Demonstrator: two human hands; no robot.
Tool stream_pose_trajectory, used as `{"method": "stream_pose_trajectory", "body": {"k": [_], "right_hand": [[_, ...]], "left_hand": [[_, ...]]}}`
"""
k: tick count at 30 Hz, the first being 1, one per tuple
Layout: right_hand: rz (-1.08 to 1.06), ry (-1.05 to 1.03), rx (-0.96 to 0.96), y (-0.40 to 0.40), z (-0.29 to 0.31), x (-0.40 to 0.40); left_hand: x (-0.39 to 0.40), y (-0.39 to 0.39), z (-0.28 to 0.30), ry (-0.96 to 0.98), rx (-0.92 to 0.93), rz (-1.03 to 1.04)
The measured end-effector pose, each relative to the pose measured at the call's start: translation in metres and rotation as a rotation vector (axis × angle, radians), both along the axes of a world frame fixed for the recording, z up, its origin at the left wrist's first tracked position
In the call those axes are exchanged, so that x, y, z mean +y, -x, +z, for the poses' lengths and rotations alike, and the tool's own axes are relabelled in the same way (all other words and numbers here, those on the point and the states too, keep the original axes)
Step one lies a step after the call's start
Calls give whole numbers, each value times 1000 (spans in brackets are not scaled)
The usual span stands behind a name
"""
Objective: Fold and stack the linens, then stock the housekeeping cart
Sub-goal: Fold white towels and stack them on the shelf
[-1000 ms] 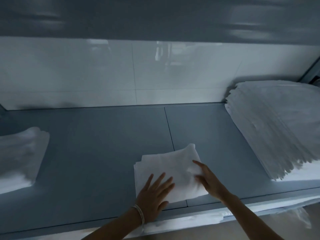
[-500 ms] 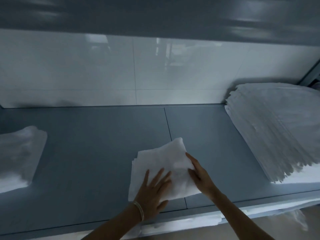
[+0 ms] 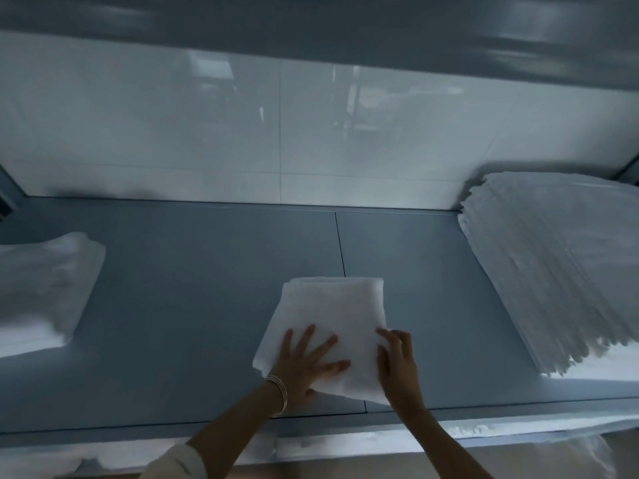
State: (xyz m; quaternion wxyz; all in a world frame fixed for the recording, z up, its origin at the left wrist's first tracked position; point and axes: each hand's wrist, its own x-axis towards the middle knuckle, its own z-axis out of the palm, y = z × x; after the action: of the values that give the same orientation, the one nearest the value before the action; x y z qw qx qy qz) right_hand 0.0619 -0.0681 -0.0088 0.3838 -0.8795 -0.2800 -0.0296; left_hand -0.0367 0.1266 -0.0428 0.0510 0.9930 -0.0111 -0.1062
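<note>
Far off to the left of both hands, a soft pile of folded white linen (image 3: 41, 288) sits on the grey surface (image 3: 193, 288), well apart from the work. Next comes the left hand (image 3: 304, 364), with thin bangles (image 3: 278, 392) at the wrist: its grip is open, fingers straight and spread, palm pressing flat on the near left part of the folded cloth (image 3: 332, 316). That cloth lies directly under and ahead of this hand, its long axis running away from the person toward the white tiled wall (image 3: 311, 133), its far edge a neat rounded fold. Just to the right, the right hand (image 3: 397, 364) meets the cloth's near right edge, fingers curled against it; whether they pinch a layer or only nudge it cannot be told. Both hands sit at the near end, so any final fold or lift would probably start there. Well to the right of the right-hand grip rises the tall stack of flat linens (image 3: 560, 267), nearer that hand, the likelier source of the next piece.
</note>
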Motion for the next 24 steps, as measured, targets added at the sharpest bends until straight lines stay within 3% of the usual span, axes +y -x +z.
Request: {"method": "stream_pose_trajectory", "body": {"k": [2, 5, 10, 13, 18, 22, 24], "right_hand": [[-82, 21, -18, 16, -4, -11], [-203, 204, 102, 33, -8, -24], [181, 663, -304, 29, -27, -31], [308, 843, -125, 26, -21, -13], [444, 741, -320, -1, 8, -16], [491, 715, -262, -14, 29, -23], [559, 750, -244, -17, 35, -17]], "left_hand": [[-6, 3, -1, 22, 16, 1], [-11, 9, -5, 20, -8, -69], [-24, 5, -16, -55, -72, -164], [-31, 1, -8, -78, -39, -178], [-31, -6, 11, -36, -133, -26], [-26, -3, 47, 47, -293, 54], [-17, 13, 64, 91, -250, 130]]}}
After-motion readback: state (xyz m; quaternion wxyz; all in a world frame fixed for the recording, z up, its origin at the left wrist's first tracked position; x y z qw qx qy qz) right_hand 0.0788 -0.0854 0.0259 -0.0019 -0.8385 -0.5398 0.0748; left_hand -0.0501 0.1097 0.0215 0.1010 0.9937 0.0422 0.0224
